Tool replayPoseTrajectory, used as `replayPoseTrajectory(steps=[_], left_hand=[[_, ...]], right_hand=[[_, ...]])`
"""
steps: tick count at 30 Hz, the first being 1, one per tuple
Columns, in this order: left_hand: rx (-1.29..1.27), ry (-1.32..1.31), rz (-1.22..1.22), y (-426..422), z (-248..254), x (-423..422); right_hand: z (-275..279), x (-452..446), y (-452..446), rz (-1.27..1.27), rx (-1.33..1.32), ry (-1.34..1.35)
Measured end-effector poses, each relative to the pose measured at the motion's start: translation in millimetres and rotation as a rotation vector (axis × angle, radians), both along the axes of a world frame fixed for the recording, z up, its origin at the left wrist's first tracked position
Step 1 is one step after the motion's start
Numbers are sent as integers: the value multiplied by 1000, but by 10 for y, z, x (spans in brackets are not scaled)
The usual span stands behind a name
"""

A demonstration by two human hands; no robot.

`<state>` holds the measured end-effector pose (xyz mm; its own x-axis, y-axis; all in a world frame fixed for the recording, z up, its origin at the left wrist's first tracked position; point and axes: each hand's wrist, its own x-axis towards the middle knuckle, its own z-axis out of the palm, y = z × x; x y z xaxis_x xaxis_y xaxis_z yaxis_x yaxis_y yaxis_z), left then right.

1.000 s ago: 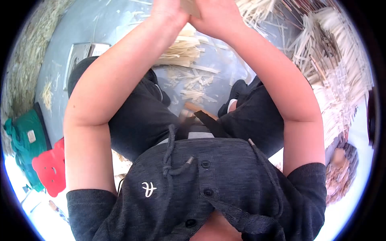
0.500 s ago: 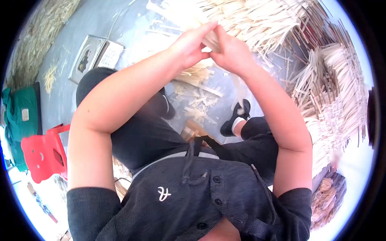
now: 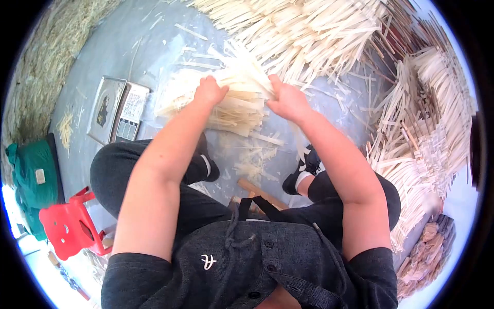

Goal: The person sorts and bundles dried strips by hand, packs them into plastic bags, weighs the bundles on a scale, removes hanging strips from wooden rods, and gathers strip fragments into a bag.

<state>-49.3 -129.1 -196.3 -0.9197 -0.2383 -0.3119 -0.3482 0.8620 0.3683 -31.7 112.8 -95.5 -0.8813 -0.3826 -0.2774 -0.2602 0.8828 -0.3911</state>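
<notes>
My right hand (image 3: 290,100) is closed around the end of a fan of pale flat strips (image 3: 246,64), which look like wood or bamboo. Some strip ends hang down beneath that hand. My left hand (image 3: 210,92) rests over a stack of similar pale strips (image 3: 239,110) on the floor, its thumb apart from the fingers. Its fingertips are partly hidden among the strips, and nothing can be seen gripped in them.
A digital scale (image 3: 128,110) with a metal pan (image 3: 104,108) stands at left. Large heaps of strips (image 3: 303,31) lie at the back and right (image 3: 411,134). A red plastic chair (image 3: 69,224) and green bag (image 3: 36,175) are at far left. Scraps (image 3: 254,154) litter the floor.
My hands were together, both on the strips. Now they are apart: the left has moved down and left to the stack, while the right keeps the strips, lower than before.
</notes>
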Motion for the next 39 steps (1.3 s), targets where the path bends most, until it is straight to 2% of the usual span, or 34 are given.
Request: replayPoseTrajectory(steps=[4, 5, 6, 8, 9, 12, 16, 20, 22, 26, 28, 30, 31, 35, 37, 39], left_hand=[[108, -83, 101, -184, -537, 107], [23, -105, 38, -299, -833, 8], [25, -113, 39, -374, -752, -66], [504, -550, 62, -525, -485, -226], [638, -572, 154, -559, -332, -243], [711, -690, 87, -712, 50, -257], [767, -790, 94, -932, 180, -274], [813, -723, -8, -847, 205, -286], [837, -706, -54, -794, 202, -234], [871, -493, -30, -727, 260, -120], [885, -419, 2, -712, 160, -64], [892, -227, -175, -704, -9, -4], [907, -161, -120, -698, -76, 20], [867, -185, -8, -795, -179, 72], [866, -73, -183, -758, -147, 109], [866, -74, -218, -758, -106, 114]], right_hand=[[-236, -63, -27, 42, -4, -14], [-281, -89, -44, 42, -2, -22], [-324, -120, -70, 86, 59, -19], [-448, -163, -98, 130, 114, -17], [-557, -171, -105, 186, 170, 49], [-676, -207, -134, 258, 249, 107], [-769, -234, -151, 337, 335, 141], [-673, -316, -309, 365, 343, 147], [-642, -410, -442, 364, 257, 217], [-605, -508, -767, 491, 296, 200], [-690, -574, -902, 533, 230, 254], [-855, -683, -965, 504, 209, 275], [-945, -709, -998, 473, 185, 304], [-1072, -633, -883, 502, 131, 101], [-993, -639, -867, 468, 142, -9], [-894, -652, -927, 502, 125, 9]])
